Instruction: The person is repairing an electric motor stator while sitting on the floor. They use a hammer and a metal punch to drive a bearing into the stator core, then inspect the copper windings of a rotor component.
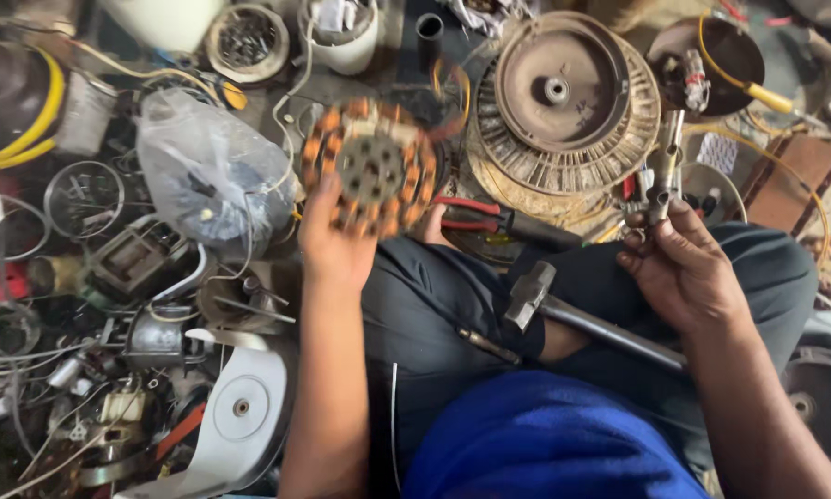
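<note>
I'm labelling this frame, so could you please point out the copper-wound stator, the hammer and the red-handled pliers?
copper-wound stator [371,168]: head view, on its grey metal core.
hammer [530,294]: head view, on its steel head.
red-handled pliers [471,214]: head view, on the red grips.

hammer [563,310] on lap, pliers [475,214] beyond

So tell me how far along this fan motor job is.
Done: the round copper-wound stator is out of the ribbed round metal motor housing, which lies open on the floor. In hand: the left hand lifts the stator; the right hand holds a grey metal tube-shaped tool. Left: housing unassembled, steel hammer resting on the lap.
</note>
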